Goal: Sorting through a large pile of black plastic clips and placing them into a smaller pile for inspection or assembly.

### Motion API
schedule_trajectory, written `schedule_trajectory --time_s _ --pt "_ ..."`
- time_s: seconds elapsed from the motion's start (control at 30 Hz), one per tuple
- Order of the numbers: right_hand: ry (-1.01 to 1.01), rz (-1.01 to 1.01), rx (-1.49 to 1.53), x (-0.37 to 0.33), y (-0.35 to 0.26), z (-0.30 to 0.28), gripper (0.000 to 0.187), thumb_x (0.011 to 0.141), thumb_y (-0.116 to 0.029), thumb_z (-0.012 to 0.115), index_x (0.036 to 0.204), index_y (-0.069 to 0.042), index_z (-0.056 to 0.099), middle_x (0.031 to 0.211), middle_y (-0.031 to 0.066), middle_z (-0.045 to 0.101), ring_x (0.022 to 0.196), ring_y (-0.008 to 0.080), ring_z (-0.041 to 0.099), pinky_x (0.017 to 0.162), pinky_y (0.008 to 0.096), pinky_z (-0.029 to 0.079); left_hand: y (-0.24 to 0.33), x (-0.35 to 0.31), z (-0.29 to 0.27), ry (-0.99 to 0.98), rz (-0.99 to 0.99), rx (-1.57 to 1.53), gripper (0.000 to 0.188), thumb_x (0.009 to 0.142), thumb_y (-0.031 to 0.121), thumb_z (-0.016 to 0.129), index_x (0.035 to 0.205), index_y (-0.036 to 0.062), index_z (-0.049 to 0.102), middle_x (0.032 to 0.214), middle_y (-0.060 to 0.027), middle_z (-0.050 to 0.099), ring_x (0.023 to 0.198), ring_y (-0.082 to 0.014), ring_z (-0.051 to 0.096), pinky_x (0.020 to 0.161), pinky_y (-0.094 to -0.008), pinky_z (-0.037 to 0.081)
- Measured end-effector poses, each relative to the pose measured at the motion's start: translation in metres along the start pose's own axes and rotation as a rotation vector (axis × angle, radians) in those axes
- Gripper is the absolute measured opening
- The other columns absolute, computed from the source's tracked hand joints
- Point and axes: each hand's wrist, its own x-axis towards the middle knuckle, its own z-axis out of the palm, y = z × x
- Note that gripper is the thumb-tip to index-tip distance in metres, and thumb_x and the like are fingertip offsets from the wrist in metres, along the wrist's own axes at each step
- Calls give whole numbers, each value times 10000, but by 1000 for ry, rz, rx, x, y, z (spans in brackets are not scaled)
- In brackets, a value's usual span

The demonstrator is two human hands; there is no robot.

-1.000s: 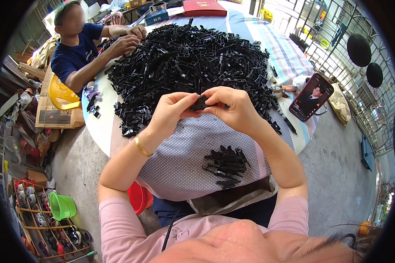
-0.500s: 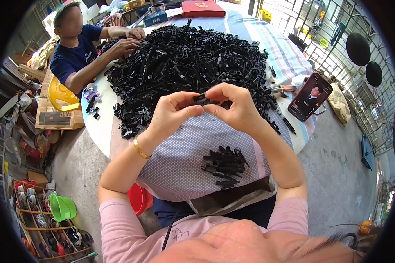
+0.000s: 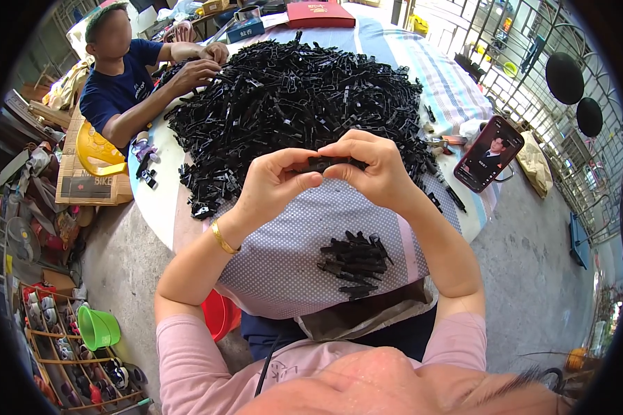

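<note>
My left hand (image 3: 273,181) and my right hand (image 3: 375,169) meet over the near edge of a large heap of black plastic pieces (image 3: 291,97). Between them, pinched by the thumbs and fingers of both, is a slim black plastic piece (image 3: 329,163) lying crosswise; its exact kind is too small to tell. Fingers cover both of its ends. Closer to me on the dotted cloth lies a small pile of similar slim black pieces (image 3: 355,263).
A person (image 3: 121,79) sits at the far left, hands at the heap's edge. Right of the heap stands a lit phone (image 3: 489,153). Under the small pile, a brown bag (image 3: 367,315) hangs at the table's edge. A red bucket (image 3: 217,315) stands below, left.
The black piece between my fingers now sits more level and shows more of its length. My hands have shifted only slightly; the other person's hands stay at the heap.
</note>
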Motion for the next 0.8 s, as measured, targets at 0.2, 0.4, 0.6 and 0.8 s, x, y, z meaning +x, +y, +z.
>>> schedule_trajectory --time_s 0.2,0.4,0.6,0.8 --pt "-111 283 647 6 18 -21 368 792 -104 674 1128 0 567 943 95 640 781 135 622 723 243 500 2 0 2 -105 34 127 248 737 -4 695 974 -18 627 905 -62 631 809 -108 600 708 -223 510" --pt "152 164 -278 4 47 -28 142 785 -154 660 847 -27 671 767 53 647 695 158 611 631 261 489 2 -11 29 -639 366 486 381 661 160 762 1000 32 642 911 -95 628 882 -262 539 774 -360 452" --pt "-131 4 -734 -3 45 -11 211 700 -127 676 900 -64 656 873 51 584 877 237 537 775 333 462 2 -5 15 -341 284 611 264 721 178 719 928 35 641 876 -79 630 819 -233 566 739 -325 458" --pt "-128 184 -935 -6 44 -12 170 706 -129 669 866 -71 656 855 59 577 859 238 546 775 340 462 -6 7 -13 130 102 1112 195 686 135 724 835 34 650 821 -73 564 827 -221 527 741 -318 449"
